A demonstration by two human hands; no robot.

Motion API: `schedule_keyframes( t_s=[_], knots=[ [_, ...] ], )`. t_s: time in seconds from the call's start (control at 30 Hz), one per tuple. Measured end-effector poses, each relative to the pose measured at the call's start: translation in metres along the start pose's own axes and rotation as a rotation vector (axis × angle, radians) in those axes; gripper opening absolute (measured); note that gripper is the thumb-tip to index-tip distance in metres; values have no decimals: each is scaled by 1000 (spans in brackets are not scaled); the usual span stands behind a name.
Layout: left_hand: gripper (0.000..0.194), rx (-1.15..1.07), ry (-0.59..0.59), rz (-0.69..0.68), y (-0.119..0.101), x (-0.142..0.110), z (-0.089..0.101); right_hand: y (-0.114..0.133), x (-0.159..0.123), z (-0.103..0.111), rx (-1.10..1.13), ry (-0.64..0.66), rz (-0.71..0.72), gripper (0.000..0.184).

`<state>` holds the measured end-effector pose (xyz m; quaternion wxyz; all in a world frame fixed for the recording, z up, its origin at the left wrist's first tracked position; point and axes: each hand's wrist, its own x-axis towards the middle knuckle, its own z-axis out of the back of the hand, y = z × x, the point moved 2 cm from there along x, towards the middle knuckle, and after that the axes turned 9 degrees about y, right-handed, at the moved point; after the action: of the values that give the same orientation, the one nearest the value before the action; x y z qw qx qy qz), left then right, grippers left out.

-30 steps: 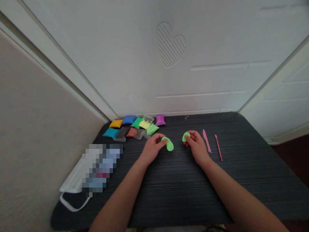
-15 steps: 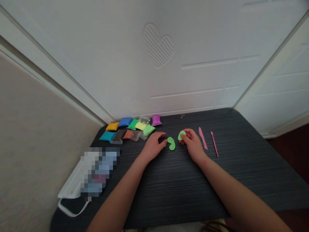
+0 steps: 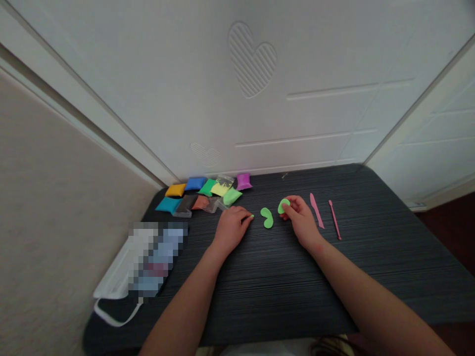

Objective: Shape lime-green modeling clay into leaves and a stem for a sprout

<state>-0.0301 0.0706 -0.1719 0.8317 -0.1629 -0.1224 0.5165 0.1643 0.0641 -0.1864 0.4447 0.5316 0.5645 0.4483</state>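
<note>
My right hand [image 3: 302, 220] holds a flat, rounded light-green clay piece [image 3: 283, 205] between thumb and fingers, just above the table. My left hand [image 3: 233, 226] is closed in a pinch on a small light-green clay bit [image 3: 252, 216], which shows at the fingertips. Between the hands, touched by neither, a curved light-green clay piece [image 3: 267, 218] lies on the dark table. To the right of my right hand lie a pink plastic knife [image 3: 316, 210] and a thin pink modelling stick [image 3: 335, 220].
Several clay packets line the back left, among them a purple packet [image 3: 244, 181], a blue packet [image 3: 195, 183], a teal packet [image 3: 168, 204] and a light-green packet [image 3: 232, 196]. A white mask [image 3: 115, 277] and a blurred-out item are at the left edge. A white panel [image 3: 315, 118] rises behind the table.
The fingers of my left hand have closed from a spread pose onto the small green bit. My right hand keeps its clay piece. The whole view has shifted slightly.
</note>
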Motion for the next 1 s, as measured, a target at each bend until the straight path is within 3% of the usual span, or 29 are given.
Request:
schedule_keyframes(
  t_s=[0.17,0.4,0.67,0.87,1.0],
  knots=[
    [20,65,-33,24,-1,-4,3,0,0,0,-9,0,4,20],
    [31,140,-117,38,-22,3,7,-1,1,0,-9,-4,2,20],
    [17,-75,40,2,-33,28,-2,0,0,-1,-20,5,12,19],
    [19,-184,98,2,-24,19,9,2,-2,-2,-28,8,2,20],
    [19,-131,110,-16,-22,13,7,1,-4,-5,-44,28,5,18]
  ],
)
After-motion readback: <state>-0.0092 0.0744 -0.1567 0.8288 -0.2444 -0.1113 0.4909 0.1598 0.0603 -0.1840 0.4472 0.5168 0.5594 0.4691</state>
